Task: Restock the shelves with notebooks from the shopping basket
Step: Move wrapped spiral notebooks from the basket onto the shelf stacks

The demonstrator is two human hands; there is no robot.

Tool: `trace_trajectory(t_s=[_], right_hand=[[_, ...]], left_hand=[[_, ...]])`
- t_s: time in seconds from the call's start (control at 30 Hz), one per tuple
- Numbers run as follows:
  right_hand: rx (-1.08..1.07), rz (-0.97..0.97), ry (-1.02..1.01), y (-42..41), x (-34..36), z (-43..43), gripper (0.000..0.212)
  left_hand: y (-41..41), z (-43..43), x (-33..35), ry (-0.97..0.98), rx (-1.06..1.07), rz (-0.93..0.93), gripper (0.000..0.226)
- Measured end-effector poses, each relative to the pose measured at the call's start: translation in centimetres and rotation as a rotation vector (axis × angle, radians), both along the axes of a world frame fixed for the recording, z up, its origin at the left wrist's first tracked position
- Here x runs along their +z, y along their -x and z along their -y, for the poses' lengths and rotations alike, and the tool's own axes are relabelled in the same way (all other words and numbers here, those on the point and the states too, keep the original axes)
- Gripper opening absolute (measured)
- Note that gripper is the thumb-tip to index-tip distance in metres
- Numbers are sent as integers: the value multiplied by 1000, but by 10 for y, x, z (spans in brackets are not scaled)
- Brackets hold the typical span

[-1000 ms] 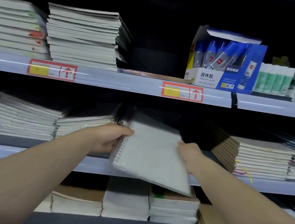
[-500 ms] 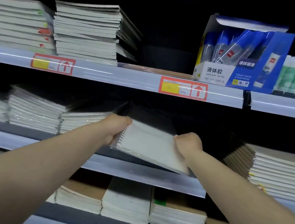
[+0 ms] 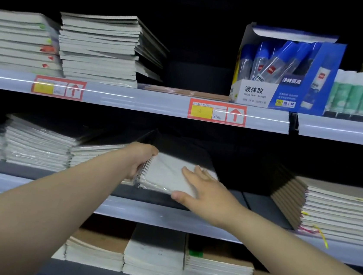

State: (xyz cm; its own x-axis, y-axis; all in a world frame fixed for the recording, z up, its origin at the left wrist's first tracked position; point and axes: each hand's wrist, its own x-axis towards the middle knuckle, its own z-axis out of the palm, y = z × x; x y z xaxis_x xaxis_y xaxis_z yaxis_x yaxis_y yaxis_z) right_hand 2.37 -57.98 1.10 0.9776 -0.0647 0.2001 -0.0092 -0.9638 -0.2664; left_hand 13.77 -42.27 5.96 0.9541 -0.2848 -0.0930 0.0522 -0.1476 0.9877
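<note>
The spiral notebook (image 3: pixel 165 174) lies on the middle shelf (image 3: pixel 145 212), white cover up and wrapped in clear film, with its wire binding turned to the left. It sits in the gap between the wrapped notebook stacks (image 3: pixel 37 143) on the left and the brown-edged stack (image 3: pixel 326 208) well off to the right.

The left hand (image 3: pixel 138 158) holds the binding side; its grip is closed there, fingers curled round the wire edge. The right hand (image 3: pixel 208 192) rests flat on the cover. Its grip is spread, fingers straight and fanned over the top and the thumb stretched along the near edge.

Above, the upper shelf (image 3: pixel 135 99) carries two more piles of notebooks, a blue glue box (image 3: pixel 279 80) and a row of green-and-white sticks (image 3: pixel 362 92); a red-and-yellow price tag (image 3: pixel 217 112) is on its rim. Below the arms, the bottom shelf holds white and brown notebook piles (image 3: pixel 153 254) side by side.
</note>
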Motion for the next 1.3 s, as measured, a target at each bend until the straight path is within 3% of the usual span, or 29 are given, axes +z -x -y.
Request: trace_trajectory(t_s=[0.1, 0.2, 0.27, 0.47, 0.57, 0.7, 0.8, 1.0, 1.13, 1.3], right_hand=[[27, -13, 96, 5, -1, 3, 89], [38, 74, 184, 3, -7, 3, 83], [43, 129, 158, -1, -10, 2, 74], [27, 304, -49, -18, -7, 2, 45], [3, 301, -78, -25, -6, 5, 40], [-32, 305, -76, -35, -4, 8, 39], [-50, 319, -61, -42, -3, 9, 40], [-87, 334, -43, -55, -5, 11, 41], [-112, 399, -83, -64, -6, 14, 28], [-127, 454, -106, -79, -7, 16, 29]], left_hand=[[-1, 3, -6, -24, 46, 71, 17], [-1, 3, -20, -201, 94, 274, 15], [2, 1, -27, -258, 60, 352, 14], [17, -6, -30, -549, 36, 623, 41], [15, -12, -34, -645, 75, 932, 50], [4, -19, -36, -584, -76, 1238, 33], [-10, -22, -41, -664, -136, 1339, 29], [-30, -20, -43, -596, -100, 1489, 15], [-41, -16, -44, -594, -55, 1567, 6], [-53, -8, -46, -616, -2, 1514, 12]])
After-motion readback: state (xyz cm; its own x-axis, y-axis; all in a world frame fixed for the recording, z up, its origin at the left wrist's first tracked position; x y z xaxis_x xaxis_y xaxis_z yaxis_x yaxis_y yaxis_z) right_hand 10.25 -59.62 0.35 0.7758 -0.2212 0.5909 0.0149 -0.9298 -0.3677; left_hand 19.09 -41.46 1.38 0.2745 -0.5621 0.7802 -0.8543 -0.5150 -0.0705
